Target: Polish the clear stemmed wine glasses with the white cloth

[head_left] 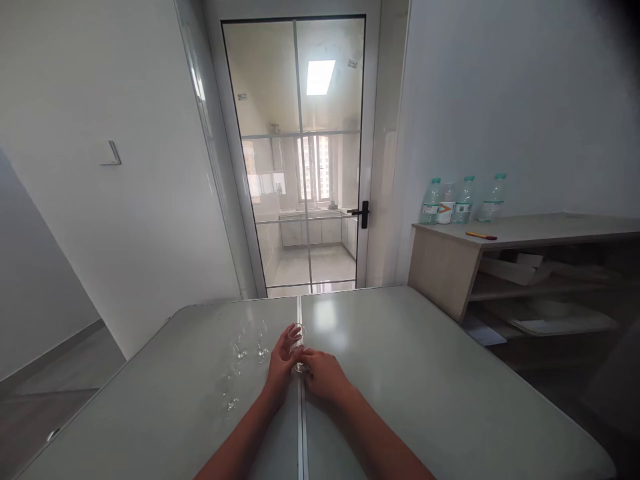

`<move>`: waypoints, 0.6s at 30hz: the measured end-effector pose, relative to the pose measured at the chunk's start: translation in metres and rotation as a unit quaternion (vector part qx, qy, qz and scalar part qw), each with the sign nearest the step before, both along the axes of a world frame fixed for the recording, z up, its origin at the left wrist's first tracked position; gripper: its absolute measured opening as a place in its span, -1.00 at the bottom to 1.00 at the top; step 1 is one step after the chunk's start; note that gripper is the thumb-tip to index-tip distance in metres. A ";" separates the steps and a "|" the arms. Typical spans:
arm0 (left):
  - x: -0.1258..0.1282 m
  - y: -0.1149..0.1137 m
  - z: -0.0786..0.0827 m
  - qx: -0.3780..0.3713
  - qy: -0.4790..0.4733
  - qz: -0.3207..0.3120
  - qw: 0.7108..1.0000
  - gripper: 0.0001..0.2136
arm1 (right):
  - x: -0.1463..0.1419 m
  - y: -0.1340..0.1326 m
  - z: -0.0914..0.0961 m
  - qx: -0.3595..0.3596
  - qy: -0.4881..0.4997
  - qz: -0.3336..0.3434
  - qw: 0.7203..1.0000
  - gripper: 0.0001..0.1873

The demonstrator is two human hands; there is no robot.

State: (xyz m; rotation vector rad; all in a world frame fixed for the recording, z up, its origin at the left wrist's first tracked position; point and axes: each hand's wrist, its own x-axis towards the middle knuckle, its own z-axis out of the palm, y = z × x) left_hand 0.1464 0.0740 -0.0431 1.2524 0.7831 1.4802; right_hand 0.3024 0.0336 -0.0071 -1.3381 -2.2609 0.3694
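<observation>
Over the seam in the middle of the table, both hands are at one small clear glass. My left hand is wrapped round its side, with the rim showing above the fingers. From the right, my right hand closes its fingers on the lower part; the fingertips hide much of it. A round clear base shows just under the hands. Left of my left hand stand a clear glass and another clear glass. Nearer to me is a further transparent glass piece, its outline hard to make out.
The pale table has a metal seam down its middle. Beyond its far edge is a glass door with a black handle. At right, a wooden shelf unit carries several plastic bottles and an orange-yellow stick-like object.
</observation>
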 end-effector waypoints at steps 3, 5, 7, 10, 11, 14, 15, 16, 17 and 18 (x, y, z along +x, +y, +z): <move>0.001 -0.001 0.000 -0.005 -0.003 -0.017 1.000 -0.33 | -0.001 0.002 -0.002 0.001 -0.003 -0.020 1.000 -0.46; 0.002 -0.001 -0.001 -0.003 -0.005 -0.020 1.000 -0.33 | -0.001 0.004 -0.004 0.001 -0.006 -0.037 0.999 -0.53; 0.001 0.000 -0.002 -0.003 -0.007 -0.012 1.000 -0.35 | -0.001 0.006 -0.007 -0.008 -0.009 -0.061 0.998 -0.57; 0.000 0.002 -0.005 -0.014 -0.020 0.017 1.000 -0.39 | 0.001 0.011 -0.012 -0.022 -0.011 -0.096 0.995 -0.60; -0.001 0.003 -0.007 -0.020 -0.022 0.029 0.999 -0.41 | 0.001 0.013 -0.013 -0.022 -0.011 -0.106 0.994 -0.60; -0.004 0.007 -0.011 -0.046 -0.020 0.073 0.996 -0.46 | 0.005 0.019 -0.017 -0.022 -0.011 -0.144 0.989 -0.62; -0.005 0.009 -0.013 -0.056 -0.022 0.090 0.994 -0.47 | 0.007 0.021 -0.019 -0.023 -0.011 -0.160 0.987 -0.63; -0.006 0.010 -0.014 -0.065 -0.024 0.106 0.992 -0.47 | 0.009 0.023 -0.020 -0.026 -0.012 -0.177 0.984 -0.64; -0.007 0.011 -0.015 -0.073 -0.025 0.122 0.990 -0.47 | 0.011 0.025 -0.022 -0.029 -0.013 -0.196 0.980 -0.65; -0.007 0.012 -0.015 -0.078 -0.024 0.137 0.987 -0.46 | 0.013 0.026 -0.023 -0.034 -0.014 -0.215 0.976 -0.65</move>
